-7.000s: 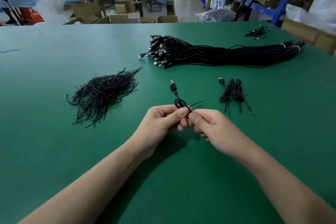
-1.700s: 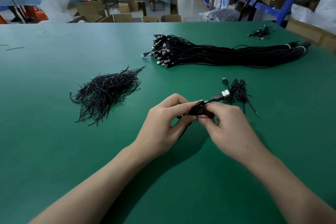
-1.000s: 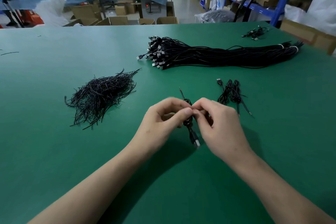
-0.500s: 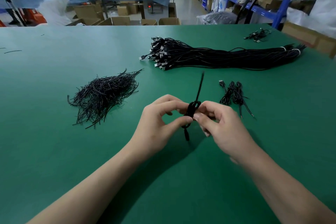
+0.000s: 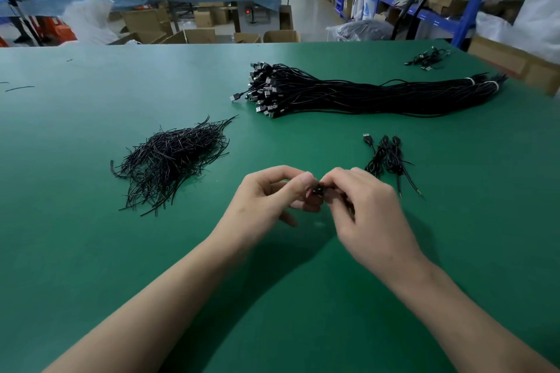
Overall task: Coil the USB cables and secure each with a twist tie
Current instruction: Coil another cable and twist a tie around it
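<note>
left hand (image 5: 266,200) + right hand (image 5: 368,209) | pinch coiled cable (image 5: 318,192) | above table (image 5: 91,251)

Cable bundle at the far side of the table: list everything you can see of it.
The cable bundle is a long, thick sheaf of thin black cables, rubbery-looking, lying flat on the green table, running left to right. USB plugs with metal tips cluster at its left end; one plug pokes out alone further left. Near the right end two pale bands bind it, and loose cable tips fan out beyond. Only the table touches it.
</note>
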`<state>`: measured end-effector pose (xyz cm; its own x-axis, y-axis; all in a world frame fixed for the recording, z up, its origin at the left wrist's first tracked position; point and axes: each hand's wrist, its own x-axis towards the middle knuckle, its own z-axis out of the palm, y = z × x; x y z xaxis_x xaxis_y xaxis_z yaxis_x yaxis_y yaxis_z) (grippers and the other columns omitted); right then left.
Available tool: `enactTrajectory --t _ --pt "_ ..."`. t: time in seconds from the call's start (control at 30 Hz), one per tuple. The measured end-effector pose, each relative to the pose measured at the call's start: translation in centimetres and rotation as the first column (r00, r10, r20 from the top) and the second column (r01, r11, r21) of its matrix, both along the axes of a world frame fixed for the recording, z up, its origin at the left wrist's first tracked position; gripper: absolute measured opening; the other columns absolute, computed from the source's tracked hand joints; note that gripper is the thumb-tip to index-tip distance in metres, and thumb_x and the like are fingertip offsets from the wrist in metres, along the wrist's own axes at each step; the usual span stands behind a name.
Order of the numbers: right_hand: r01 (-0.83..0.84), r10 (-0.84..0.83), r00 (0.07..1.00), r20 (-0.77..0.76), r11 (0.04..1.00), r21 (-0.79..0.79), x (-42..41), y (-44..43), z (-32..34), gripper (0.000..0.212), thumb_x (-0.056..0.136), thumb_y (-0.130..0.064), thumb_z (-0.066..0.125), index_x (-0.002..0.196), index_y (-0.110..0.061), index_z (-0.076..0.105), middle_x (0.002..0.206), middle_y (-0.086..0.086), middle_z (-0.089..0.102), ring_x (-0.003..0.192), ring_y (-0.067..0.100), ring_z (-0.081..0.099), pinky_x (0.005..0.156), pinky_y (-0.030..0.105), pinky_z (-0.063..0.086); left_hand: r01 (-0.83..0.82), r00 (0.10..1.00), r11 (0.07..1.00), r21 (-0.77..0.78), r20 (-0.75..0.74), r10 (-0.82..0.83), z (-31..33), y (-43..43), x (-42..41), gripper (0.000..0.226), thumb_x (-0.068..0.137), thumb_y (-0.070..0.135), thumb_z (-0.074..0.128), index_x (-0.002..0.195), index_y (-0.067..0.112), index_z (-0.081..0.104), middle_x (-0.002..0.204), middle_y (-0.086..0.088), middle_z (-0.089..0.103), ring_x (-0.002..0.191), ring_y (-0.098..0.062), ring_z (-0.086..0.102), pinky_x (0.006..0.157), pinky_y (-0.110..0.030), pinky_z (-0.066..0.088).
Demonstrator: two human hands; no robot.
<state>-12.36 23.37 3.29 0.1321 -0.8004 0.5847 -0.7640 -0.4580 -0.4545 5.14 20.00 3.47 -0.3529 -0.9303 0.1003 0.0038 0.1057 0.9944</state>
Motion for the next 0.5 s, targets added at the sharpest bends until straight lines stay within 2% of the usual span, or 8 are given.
enactTrajectory --t 0.1,0.2,0.27,0.37,0.43,0.5 --pt "0.011 -0.016 0.994 -0.108 0.999 -0.042 -0.3 0.1 0.2 0.013 0.094 -0.002 0.059 0.086 -0.011 0.062 0.074 -0.004 0.057 0.073 0.02 0.048 0.065 0.038 0.044 0.017 0.999 0.993 0.12 -0.046 -0.011 -0.2 -0.2 0.2 0.045 0.079 0.038 0.075 0.117 0.016 0.064 0.095 -0.009 0.078 0.091 -0.023 0.074 0.062 -0.022 0.053" --pt "0.054 -0.07 0.964 -0.255 0.996 -0.071 -0.1 0.3 0.4 0.013 0.092 -0.001 0.062 0.083 -0.01 0.06 0.074 0.0 0.056 0.075 0.024 0.048 0.064 0.042 0.046 0.036 0.998 0.986 0.16 -0.055 -0.028 -0.1 -0.4 0.4 0.06 0.073 0.027 0.08 0.127 0.013 0.059 0.087 0.001 0.076 0.081 -0.011 0.069 0.066 -0.02 0.053" --pt "0.077 -0.093 0.937 -0.338 0.995 -0.061 0.2 0.3 0.5 0.015 0.088 0.001 0.067 0.082 -0.011 0.059 0.074 0.0 0.053 0.076 0.024 0.048 0.062 0.042 0.047 0.039 0.999 0.986 0.165 -0.031 -0.034 -0.1 -0.6 0.6 0.059 0.075 0.015 0.081 0.129 0.012 0.059 0.083 0.004 0.074 0.076 -0.009 0.067 0.073 -0.019 0.054" --pt "0.07 -0.085 0.92 -0.383 0.996 -0.053 0.4 0.2 0.5 0.019 0.083 0.003 0.071 0.082 -0.012 0.059 0.075 0.0 0.054 0.076 0.023 0.048 0.062 0.039 0.048 0.048 0.999 0.981 0.189 -0.018 -0.045 -0.2 -0.8 0.8 0.053 0.082 -0.001 0.077 0.131 0.01 0.059 0.086 0.004 0.074 0.079 -0.01 0.067 0.084 -0.019 0.055" --pt "0.063 -0.078 0.92 -0.385 0.997 -0.052 0.5 0.3 0.5 0.02 0.082 0.004 0.073 0.082 -0.012 0.06 0.075 0.0 0.055 0.076 0.023 0.049 0.063 0.038 0.048 0.11 0.993 0.957 0.269 -0.073 -0.094 -0.4 -0.8 1.1 0.049 0.081 0.002 0.076 0.127 0.008 0.063 0.089 0.002 0.076 0.081 -0.01 0.069 0.084 -0.021 0.057" --pt "0.045 -0.069 0.922 -0.381 0.997 -0.07 0.5 0.3 0.5 0.021 0.08 0.006 0.073 0.082 -0.011 0.062 0.075 0.0 0.056 0.076 0.022 0.05 0.062 0.036 0.047 0.195 0.978 0.893 0.406 -0.146 -0.148 -0.3 -0.9 1.4 0.041 0.076 0.012 0.076 0.116 0.007 0.071 0.094 -0.003 0.076 0.081 -0.011 0.07 0.079 -0.023 0.059"
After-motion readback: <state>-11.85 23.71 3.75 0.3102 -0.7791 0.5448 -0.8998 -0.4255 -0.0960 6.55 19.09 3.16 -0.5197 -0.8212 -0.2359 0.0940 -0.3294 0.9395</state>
